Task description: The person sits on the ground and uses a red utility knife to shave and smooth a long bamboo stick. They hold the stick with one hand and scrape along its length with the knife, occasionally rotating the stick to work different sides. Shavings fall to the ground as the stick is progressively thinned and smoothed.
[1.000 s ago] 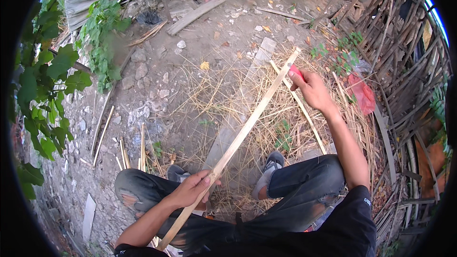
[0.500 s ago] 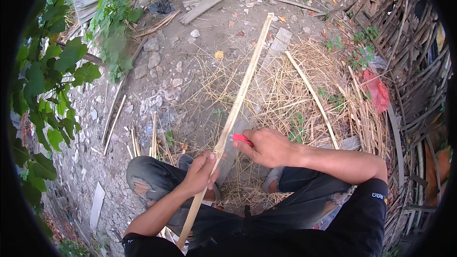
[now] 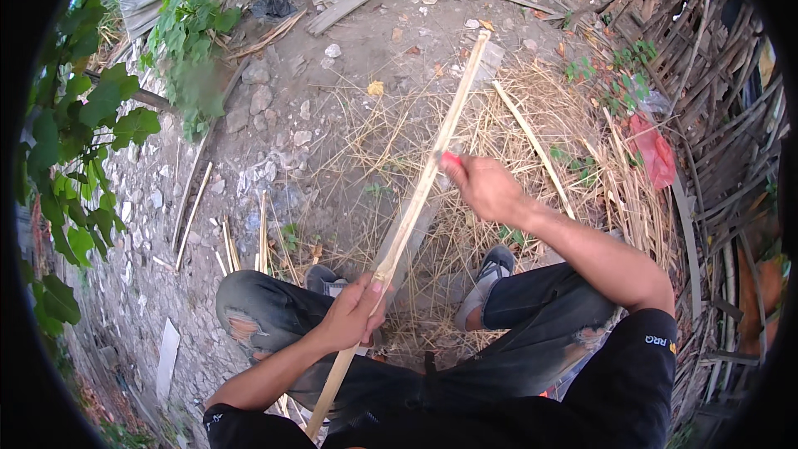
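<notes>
A long pale bamboo strip slants from my lap up and away to the right. My left hand is closed around its lower part, over my left thigh. My right hand grips a red-handled knife against the strip's right edge, well above the left hand. Most of the handle is hidden in my fingers, and the blade is blurred where it meets the strip.
Bamboo shavings cover the ground ahead and to the right, with another bamboo strip lying on them. A red plastic bag lies beside stacked sticks at the right. Leafy branches hang at the left.
My right hand with the knife has moved up along the strip, away from my left hand. The left hand keeps its hold in nearly the same place.
</notes>
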